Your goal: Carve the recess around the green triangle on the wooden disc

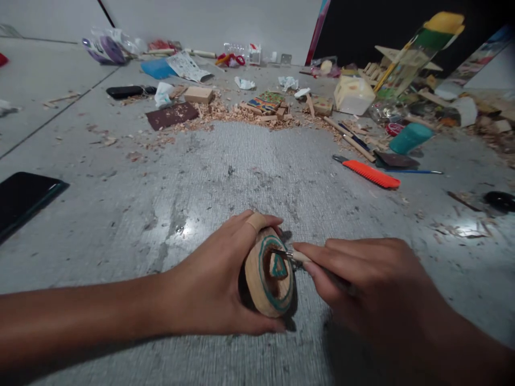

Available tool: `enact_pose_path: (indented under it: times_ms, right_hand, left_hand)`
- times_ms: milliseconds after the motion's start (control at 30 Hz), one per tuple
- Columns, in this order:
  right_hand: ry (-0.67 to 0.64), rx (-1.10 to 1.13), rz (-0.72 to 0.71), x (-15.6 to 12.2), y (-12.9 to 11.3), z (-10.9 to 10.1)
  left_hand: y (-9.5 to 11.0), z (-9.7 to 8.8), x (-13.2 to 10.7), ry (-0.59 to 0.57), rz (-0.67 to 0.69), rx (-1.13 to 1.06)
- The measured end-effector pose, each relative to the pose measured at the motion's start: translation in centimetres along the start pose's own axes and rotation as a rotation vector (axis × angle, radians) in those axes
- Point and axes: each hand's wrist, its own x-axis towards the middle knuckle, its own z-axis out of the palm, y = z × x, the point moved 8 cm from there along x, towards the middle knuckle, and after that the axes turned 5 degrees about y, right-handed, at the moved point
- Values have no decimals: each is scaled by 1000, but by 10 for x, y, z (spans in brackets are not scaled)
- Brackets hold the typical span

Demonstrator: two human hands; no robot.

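My left hand (215,279) is wrapped round a round wooden disc (263,295), holding it on edge on the grey floor. The disc's face carries a teal ring and a teal triangle. A plaster is on my left index finger. My right hand (362,279) pinches a thin paintbrush (295,257), fingers closed. The brush tip touches the disc's face beside the triangle.
A dark phone (24,198) lies at the left. An orange comb (372,173) and a teal cup (410,138) lie at the right. Wood shavings (219,115), wood blocks, sandpaper (172,115) and craft clutter are spread along the far side by the wall.
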Motion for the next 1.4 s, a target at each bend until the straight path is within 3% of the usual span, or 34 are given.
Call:
enact_pose_path:
  times_ms: [133, 300, 533, 933, 1100, 1200, 1400]
  right_hand:
    - [34, -82, -21, 1, -5, -4]
    - [-38, -40, -52, 3, -7, -3]
    - [-81, -197, -189, 14, -29, -3]
    - [-50, -295, -205, 13, -46, -17]
    - [-104, -352, -255, 15, -57, -10]
    - [-73, -400, -341, 15, -63, -6]
    - [0, -370, -368, 5, -49, 7]
  left_hand:
    - [2, -6, -1, -57, 21, 0]
    - [4, -2, 0, -201, 61, -24]
    - [-4, 6, 4, -140, 100, 58]
    - [-3, 7, 4, -76, 168, 237]
    - [-5, 8, 3, -73, 182, 246]
    - [-6, 8, 2, -72, 191, 259]
    - [-6, 3, 3, -44, 131, 256]
